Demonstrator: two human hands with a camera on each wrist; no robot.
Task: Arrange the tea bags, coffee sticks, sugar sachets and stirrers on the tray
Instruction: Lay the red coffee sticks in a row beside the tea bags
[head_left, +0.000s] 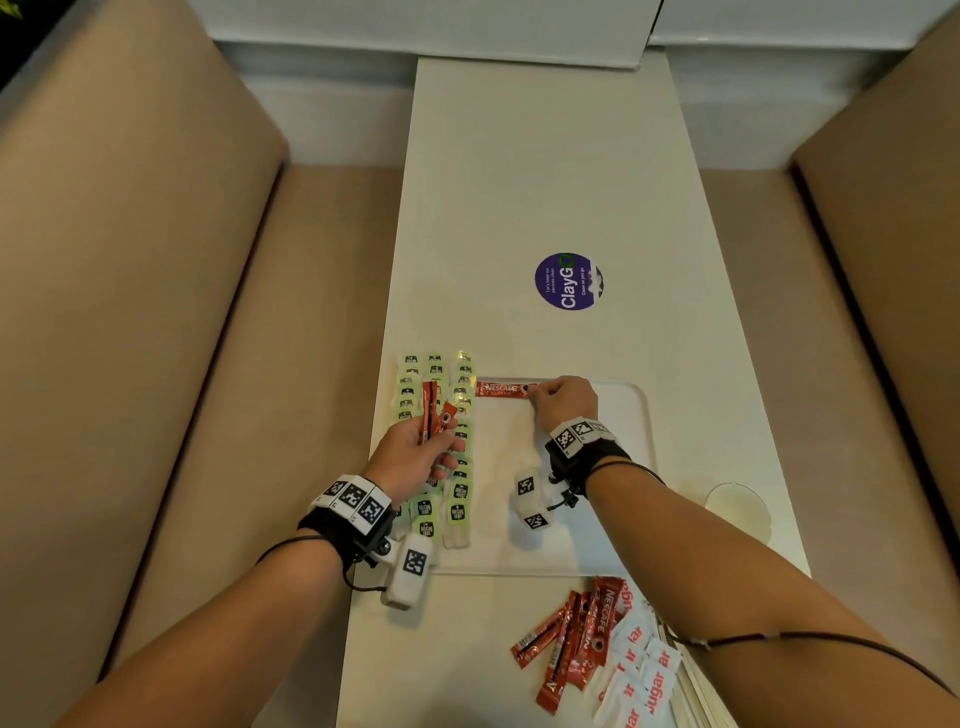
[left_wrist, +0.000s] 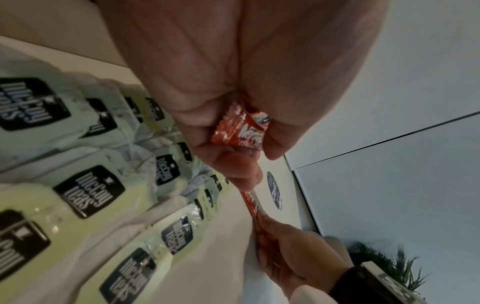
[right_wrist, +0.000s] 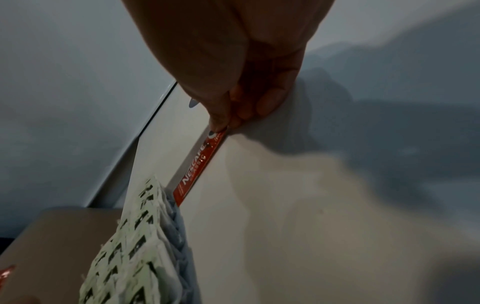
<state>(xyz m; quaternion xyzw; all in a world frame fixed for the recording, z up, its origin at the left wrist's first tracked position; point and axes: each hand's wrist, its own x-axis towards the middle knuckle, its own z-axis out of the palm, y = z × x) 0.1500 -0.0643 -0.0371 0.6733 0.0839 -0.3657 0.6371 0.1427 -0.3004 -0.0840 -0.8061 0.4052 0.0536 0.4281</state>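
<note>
A white tray (head_left: 613, 519) lies on the table. Several pale green tea bags (head_left: 457, 499) fill its left side in rows. My right hand (head_left: 563, 400) pinches the right end of a red coffee stick (head_left: 501, 389) lying flat along the tray's far edge; the same stick (right_wrist: 200, 164) shows in the right wrist view. My left hand (head_left: 415, 457) hovers over the tea bags and grips two red coffee sticks (head_left: 434, 415), whose ends (left_wrist: 241, 127) show in its palm. More coffee sticks (head_left: 571, 644) and white sugar sachets (head_left: 636, 670) lie loose in front of the tray.
A purple round sticker (head_left: 569, 281) marks the table beyond the tray. A clear round lid or cup (head_left: 737, 506) sits at the table's right edge. Beige padded benches (head_left: 156, 312) flank the narrow table on both sides. Pale stirrers (head_left: 696, 696) lie by the sachets.
</note>
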